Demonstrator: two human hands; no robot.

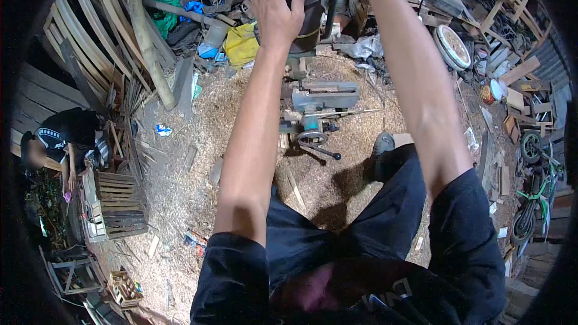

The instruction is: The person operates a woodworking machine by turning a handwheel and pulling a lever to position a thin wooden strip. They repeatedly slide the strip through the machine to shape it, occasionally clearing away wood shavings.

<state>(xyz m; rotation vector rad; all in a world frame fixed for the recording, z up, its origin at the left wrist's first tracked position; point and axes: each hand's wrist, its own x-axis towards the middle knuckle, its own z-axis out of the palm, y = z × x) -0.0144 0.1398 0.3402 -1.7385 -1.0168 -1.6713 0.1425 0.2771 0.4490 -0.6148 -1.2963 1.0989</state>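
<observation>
My left hand (pixel 277 9) rests against the dark rounded housing (pixel 304 9) of a standing machine with a perforated top. Its fingers are spread over the near left edge, and the thumb sticks out to the right. My right forearm (pixel 415 78) reaches up past the top edge of the view, so the right hand and anything in it are hidden. Below the housing sits a grey metal machine table or vise (pixel 328 95). A round handwheel (pixel 313 138) and a crank with a black knob (pixel 336 156) are on its near side.
Wood shavings (pixel 198 126) cover the ground. Curved wooden pieces (pixel 90 24) and a pole lean at the left. Another person (pixel 66 135) bends beside a slatted wooden crate (pixel 120 198). A yellow cloth (pixel 241 45), a white round lid (pixel 451 47) and a green small bike (pixel 536 186) lie around.
</observation>
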